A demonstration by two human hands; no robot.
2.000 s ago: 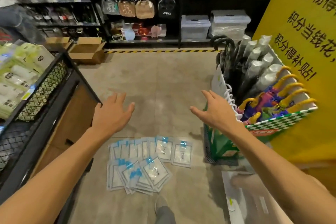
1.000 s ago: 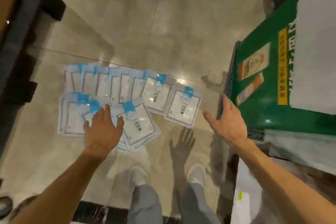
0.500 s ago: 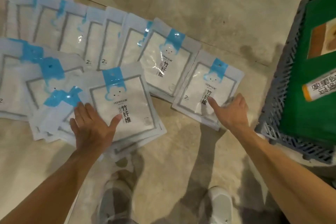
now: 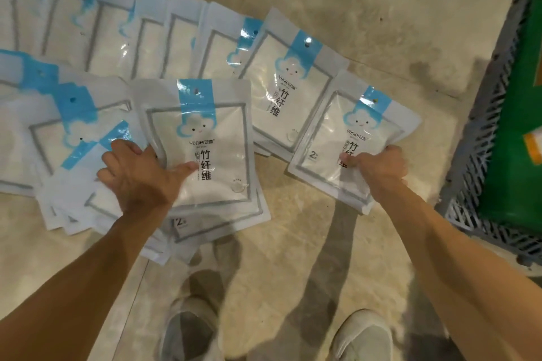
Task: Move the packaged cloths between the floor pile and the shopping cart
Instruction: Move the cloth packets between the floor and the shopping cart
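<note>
In the head view, the left hand (image 4: 140, 176) grips a packaged cloth (image 4: 211, 143) at centre frame, thumb on top, fingers curled under its edge; the right hand (image 4: 378, 168) pinches another pack (image 4: 346, 138) right of centre. The floor pile (image 4: 96, 47) fans across the upper left, so most packs look unmoved. The shopping cart is out of frame. Beige polished floor (image 4: 366, 3); a grey crate (image 4: 481, 132) holding a green box (image 4: 519, 114) at the right edge; pale shoes (image 4: 363, 337) below

Flat on the packets half a second ago, the left hand (image 4: 137, 176) now grips the middle cloth pack (image 4: 211, 143); the right hand (image 4: 378, 165) pinches the rightmost pack (image 4: 349, 138).
</note>
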